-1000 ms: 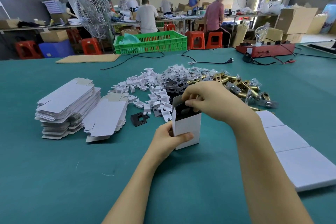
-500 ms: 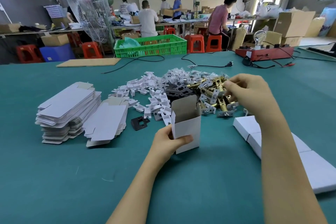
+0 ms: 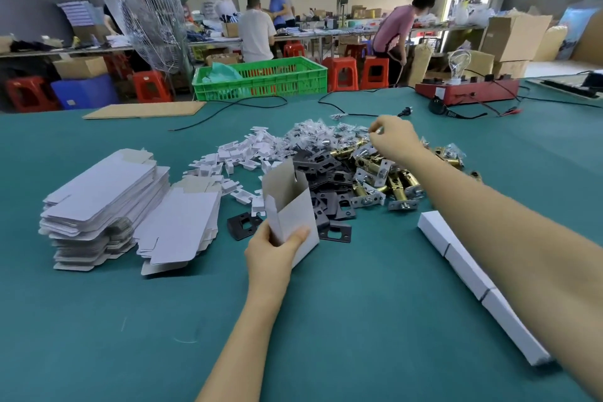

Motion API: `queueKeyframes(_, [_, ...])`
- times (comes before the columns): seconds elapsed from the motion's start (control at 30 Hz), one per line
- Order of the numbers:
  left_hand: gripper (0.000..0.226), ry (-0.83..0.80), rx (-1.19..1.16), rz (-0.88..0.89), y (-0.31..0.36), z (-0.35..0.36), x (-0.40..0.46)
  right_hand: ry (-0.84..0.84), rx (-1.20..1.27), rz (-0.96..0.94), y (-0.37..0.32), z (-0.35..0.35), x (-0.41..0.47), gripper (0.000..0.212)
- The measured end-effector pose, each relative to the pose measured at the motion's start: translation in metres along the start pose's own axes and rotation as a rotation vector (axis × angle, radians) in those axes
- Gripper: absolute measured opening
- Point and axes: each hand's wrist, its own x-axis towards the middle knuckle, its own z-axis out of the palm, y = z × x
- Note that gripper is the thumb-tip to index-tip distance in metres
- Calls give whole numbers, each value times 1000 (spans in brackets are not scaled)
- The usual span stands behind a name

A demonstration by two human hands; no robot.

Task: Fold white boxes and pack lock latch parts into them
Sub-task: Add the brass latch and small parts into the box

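One hand holds a box, the other reaches into the parts.

From the head camera, the left hand grips the open white box; what is inside cannot be seen. Past it, the right hand has its fingers curled over the pile of latch parts, pinching something small and blurry. Closed white boxes lie partly hidden under the right arm. Flat boxes are stacked left of the left hand.

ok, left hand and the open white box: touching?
Touching. The head view shows the left hand gripping the open white box at its lower edge, thumb across the front face and fingers wrapped round its side, with no gap.
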Motion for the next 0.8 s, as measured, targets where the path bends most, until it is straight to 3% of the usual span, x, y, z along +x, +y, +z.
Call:
queueKeyframes(0.43, [25,-45,4,32,-5,-3,5,-316,-469,-95,4,57,96,40])
queueKeyframes(0.6, [25,-50,27,31,-5,-2,5,-451,-674,-154,15,79,98,64])
queueKeyframes(0.8, [28,-53,22,20,-5,-2,5,-536,-787,-163,8,76,99,62])
